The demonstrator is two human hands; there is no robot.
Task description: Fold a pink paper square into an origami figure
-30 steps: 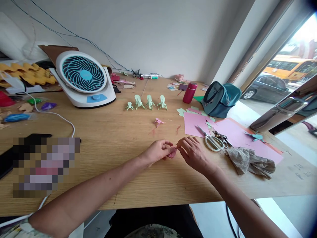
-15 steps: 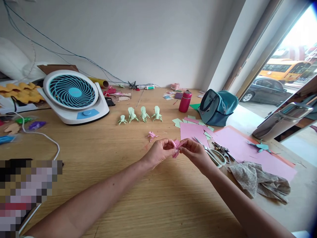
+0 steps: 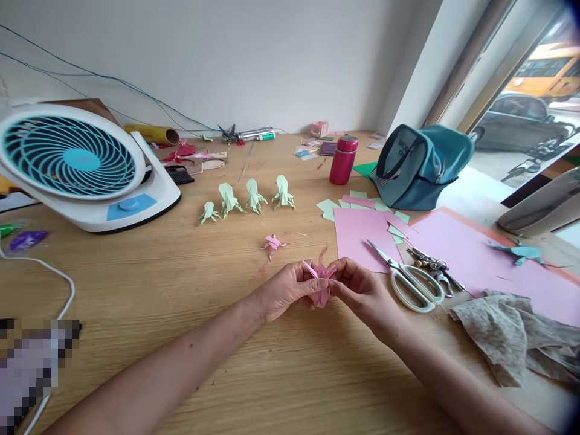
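A pink origami piece (image 3: 321,297) with pointed flaps is held between both hands, just above the wooden table. My left hand (image 3: 285,291) pinches its left side, thumb across the front. On the other side my right hand (image 3: 360,290) grips a flap between thumb and fingers. A small finished-looking pink origami figure (image 3: 273,243) with thin legs lies a little beyond my hands. Farther back stand several pale green origami figures (image 3: 255,196) in a row, also with thin legs.
White-handled scissors (image 3: 414,287) and a bunch of keys (image 3: 435,269) lie right of my hands, by pink paper sheets (image 3: 366,235). A crumpled cloth (image 3: 507,332) is at the right. Behind are a red flask (image 3: 344,160) and a teal bag (image 3: 421,169); a fan (image 3: 81,163) stands left.
My view has moved closer to the table. The pink piece is turned so more of its front and its spread points show; both hands keep hold of it.
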